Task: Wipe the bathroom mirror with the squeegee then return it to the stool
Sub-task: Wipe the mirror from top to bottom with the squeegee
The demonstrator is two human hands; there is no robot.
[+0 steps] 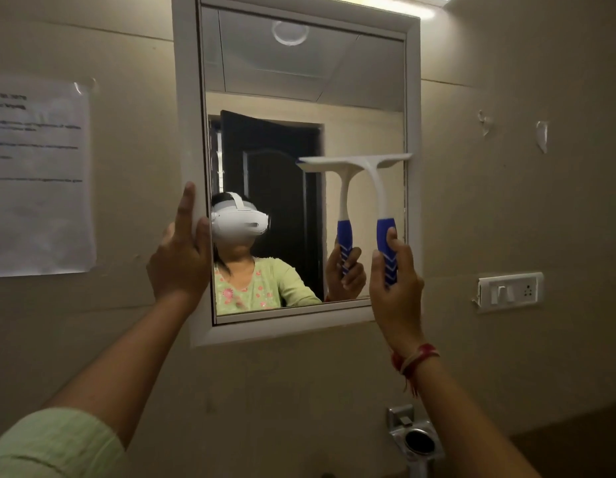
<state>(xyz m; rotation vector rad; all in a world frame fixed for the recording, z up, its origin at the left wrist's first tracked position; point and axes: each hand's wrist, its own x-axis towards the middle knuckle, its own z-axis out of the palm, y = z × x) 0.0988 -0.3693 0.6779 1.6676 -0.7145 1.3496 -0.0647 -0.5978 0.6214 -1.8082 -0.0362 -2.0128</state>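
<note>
A white-framed mirror (414, 98) hangs on the beige wall. My right hand (396, 284) grips the blue handle of a white squeegee (377, 181), held upright with its blade pressed against the glass at the mirror's right side, about mid-height. My left hand (180, 257) clasps the mirror's left frame edge near the bottom, thumb on the glass side. The glass reflects a person in a green top, the squeegee and a dark door. The stool is out of view.
A taped paper notice (37, 177) covers the wall at left. A white switch-and-socket plate (510, 291) sits right of the mirror. A chrome wall holder (415, 436) juts out below the mirror. Bits of tape (541, 134) cling to the right wall.
</note>
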